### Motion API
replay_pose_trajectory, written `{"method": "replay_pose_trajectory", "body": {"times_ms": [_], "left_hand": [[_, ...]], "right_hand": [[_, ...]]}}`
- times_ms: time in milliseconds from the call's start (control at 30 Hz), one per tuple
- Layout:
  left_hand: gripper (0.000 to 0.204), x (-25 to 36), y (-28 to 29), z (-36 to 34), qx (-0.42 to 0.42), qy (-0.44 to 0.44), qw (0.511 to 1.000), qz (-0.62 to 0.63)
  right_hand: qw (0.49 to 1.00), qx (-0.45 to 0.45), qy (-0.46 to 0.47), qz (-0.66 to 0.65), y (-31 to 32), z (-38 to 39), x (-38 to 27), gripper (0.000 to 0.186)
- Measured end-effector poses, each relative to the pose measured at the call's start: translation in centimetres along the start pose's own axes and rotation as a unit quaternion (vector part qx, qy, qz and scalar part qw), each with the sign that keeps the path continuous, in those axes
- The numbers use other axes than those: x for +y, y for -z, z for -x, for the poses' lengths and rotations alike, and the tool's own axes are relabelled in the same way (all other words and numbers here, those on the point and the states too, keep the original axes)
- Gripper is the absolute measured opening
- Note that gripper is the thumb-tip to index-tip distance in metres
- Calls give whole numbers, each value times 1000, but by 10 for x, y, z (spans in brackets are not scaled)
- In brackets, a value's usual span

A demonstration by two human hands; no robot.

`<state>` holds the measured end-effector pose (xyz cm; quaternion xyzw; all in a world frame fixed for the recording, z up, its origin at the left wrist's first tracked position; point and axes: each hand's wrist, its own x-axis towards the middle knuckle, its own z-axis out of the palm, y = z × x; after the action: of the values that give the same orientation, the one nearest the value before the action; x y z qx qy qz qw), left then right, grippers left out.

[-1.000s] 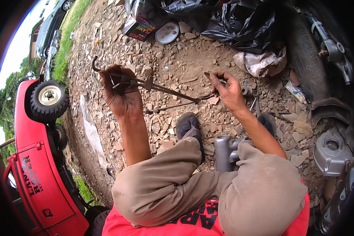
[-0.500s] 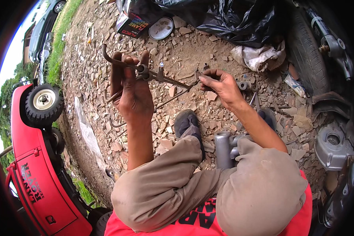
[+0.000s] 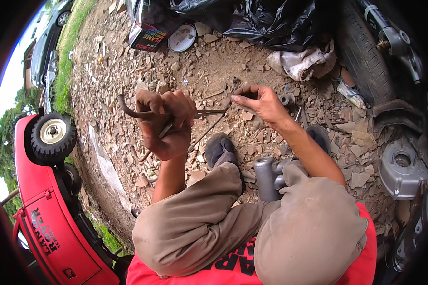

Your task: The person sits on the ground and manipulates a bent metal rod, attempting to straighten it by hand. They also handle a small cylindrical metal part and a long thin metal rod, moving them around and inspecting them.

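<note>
while my left hand (image 3: pixel 165 122) grips the bent metal linkage (image 3: pixel 209 113) over the rubbly ground (image 3: pixel 207 80), my right hand (image 3: pixel 260 105) pinches its thin far end. imo firm left, light right works best so it doesn't twist on ya.

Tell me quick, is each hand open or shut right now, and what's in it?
Left hand: closed around the dark metal rods.
Right hand: thumb and finger pinched closed at the far end of the metal rods.

Matt metal rod (image 3: pixel 129 113), glossy plastic bag (image 3: pixel 276 23)
</note>
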<state>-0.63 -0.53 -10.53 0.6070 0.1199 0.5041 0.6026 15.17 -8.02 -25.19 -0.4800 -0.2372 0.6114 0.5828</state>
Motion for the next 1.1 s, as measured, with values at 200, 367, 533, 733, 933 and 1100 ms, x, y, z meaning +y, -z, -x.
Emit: {"method": "replay_pose_trajectory", "body": {"times_ms": [200, 367, 533, 733, 933, 1100], "left_hand": [[51, 2, 19, 1, 46, 15, 998, 47], [52, 7, 33, -3, -4, 29, 992, 124], [54, 9, 66, -6, -39, 24, 989, 144], [51, 10, 73, -1, -11, 46, 989, 138], [44, 8, 23, -5, 52, 55, 992, 99], [52, -8, -18, -3, 30, 48, 998, 37]], "right_hand": [[995, -51, -27, 83, 7, 8, -16, 25], [955, -60, 68, 283, 15, 8, -12, 33], [917, -43, 179, 355, 17, 15, -15, 35], [959, -35, 133, 249, 16, 18, -35, 29], [975, 33, 136, 170, -8, 1, -4, 24], [968, 25, 216, 122, -61, 21, 4, 23]]}}
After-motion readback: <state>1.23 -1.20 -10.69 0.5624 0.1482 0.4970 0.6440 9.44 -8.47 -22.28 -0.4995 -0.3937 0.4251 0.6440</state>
